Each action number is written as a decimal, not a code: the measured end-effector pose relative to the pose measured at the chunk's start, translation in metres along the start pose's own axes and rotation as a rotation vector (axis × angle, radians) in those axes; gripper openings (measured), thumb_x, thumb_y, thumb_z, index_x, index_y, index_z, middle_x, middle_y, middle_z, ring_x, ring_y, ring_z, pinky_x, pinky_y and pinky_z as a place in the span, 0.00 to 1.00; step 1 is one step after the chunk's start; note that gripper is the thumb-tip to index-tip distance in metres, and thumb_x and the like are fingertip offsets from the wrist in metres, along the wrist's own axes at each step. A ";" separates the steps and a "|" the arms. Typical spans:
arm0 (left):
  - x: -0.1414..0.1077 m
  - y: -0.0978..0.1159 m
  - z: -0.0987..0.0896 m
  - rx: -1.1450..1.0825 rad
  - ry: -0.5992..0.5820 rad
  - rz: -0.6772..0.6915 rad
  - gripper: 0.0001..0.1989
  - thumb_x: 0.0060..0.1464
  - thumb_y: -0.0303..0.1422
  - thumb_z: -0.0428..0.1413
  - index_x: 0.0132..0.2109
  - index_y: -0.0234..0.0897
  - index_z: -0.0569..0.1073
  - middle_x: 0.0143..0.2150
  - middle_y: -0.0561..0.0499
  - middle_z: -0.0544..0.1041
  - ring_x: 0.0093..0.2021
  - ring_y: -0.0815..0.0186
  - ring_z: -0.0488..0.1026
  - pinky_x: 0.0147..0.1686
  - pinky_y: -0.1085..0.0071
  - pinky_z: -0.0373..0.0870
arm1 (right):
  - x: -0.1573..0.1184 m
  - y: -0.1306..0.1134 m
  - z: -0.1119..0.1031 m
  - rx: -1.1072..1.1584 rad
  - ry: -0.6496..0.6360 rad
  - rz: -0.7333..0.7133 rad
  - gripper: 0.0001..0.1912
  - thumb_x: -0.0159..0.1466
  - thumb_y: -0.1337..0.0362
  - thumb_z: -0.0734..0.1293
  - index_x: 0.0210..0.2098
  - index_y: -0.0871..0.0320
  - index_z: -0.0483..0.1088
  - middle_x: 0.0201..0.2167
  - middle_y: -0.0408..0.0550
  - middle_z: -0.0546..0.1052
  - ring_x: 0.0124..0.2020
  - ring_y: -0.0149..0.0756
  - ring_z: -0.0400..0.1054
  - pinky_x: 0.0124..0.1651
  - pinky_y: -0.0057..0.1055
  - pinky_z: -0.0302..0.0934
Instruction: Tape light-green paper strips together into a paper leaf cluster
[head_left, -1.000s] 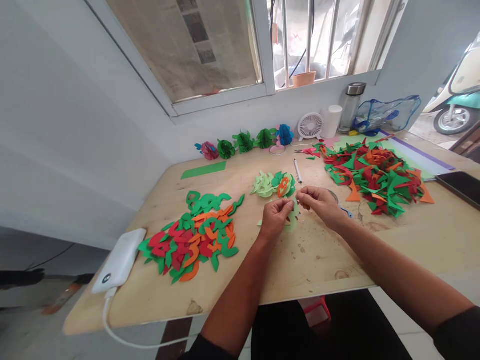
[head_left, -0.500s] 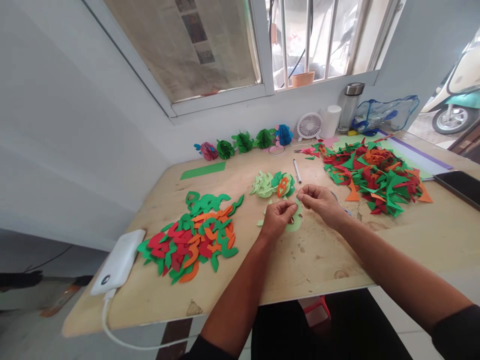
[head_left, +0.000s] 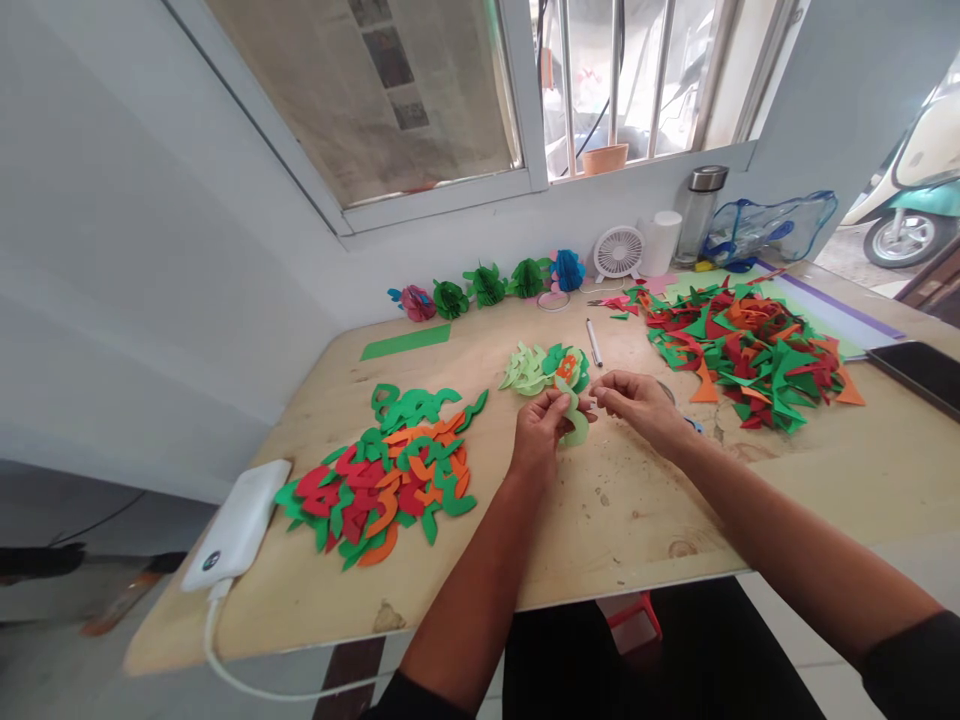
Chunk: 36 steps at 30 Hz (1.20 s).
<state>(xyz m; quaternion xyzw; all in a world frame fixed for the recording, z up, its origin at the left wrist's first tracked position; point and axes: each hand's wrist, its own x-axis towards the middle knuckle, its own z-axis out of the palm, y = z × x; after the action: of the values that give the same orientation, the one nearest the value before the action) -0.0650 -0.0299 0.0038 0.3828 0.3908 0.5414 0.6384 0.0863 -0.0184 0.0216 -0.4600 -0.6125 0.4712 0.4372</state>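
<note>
My left hand pinches a curved light green paper piece above the middle of the table. Close to its right, my right hand has its thumb and fingertips pressed together; whatever is between them is too small to make out. Just beyond the hands lie light green cutouts and a round green and orange paper piece. A white pen rests behind my right hand. Something blue shows partly beside my right wrist.
Cut red, green and orange shapes lie left; a scrap pile lies right, near a phone. A power bank sits at the left edge. Paper figures, a fan and a bottle stand along the wall.
The light green piece has turned and lifted in my left hand, which has shifted slightly left. My right hand has moved a little, its fingers still together.
</note>
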 end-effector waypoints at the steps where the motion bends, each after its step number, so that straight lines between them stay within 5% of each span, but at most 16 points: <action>1: 0.000 0.000 0.000 -0.008 0.015 0.010 0.12 0.44 0.39 0.60 0.30 0.33 0.71 0.33 0.44 0.79 0.28 0.64 0.76 0.28 0.72 0.67 | 0.000 0.001 0.000 -0.011 0.000 0.006 0.13 0.56 0.55 0.64 0.26 0.59 0.68 0.22 0.41 0.67 0.24 0.28 0.57 0.27 0.27 0.52; 26: -0.003 0.004 0.003 0.160 0.132 0.135 0.12 0.47 0.40 0.58 0.31 0.34 0.72 0.31 0.46 0.79 0.28 0.65 0.75 0.28 0.72 0.67 | -0.003 0.002 0.002 0.091 -0.069 0.017 0.12 0.55 0.56 0.66 0.26 0.59 0.66 0.19 0.38 0.64 0.21 0.26 0.54 0.25 0.26 0.46; 36: -0.004 0.004 0.005 0.253 0.185 0.150 0.09 0.43 0.37 0.59 0.25 0.34 0.72 0.19 0.56 0.67 0.19 0.74 0.63 0.22 0.76 0.60 | -0.003 0.008 0.001 0.025 -0.124 -0.043 0.12 0.54 0.54 0.68 0.26 0.58 0.70 0.23 0.43 0.69 0.26 0.30 0.59 0.25 0.27 0.51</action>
<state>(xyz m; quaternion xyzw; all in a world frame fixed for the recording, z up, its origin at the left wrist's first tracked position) -0.0628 -0.0336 0.0097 0.4366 0.4835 0.5668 0.5043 0.0870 -0.0201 0.0129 -0.4111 -0.6423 0.4969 0.4142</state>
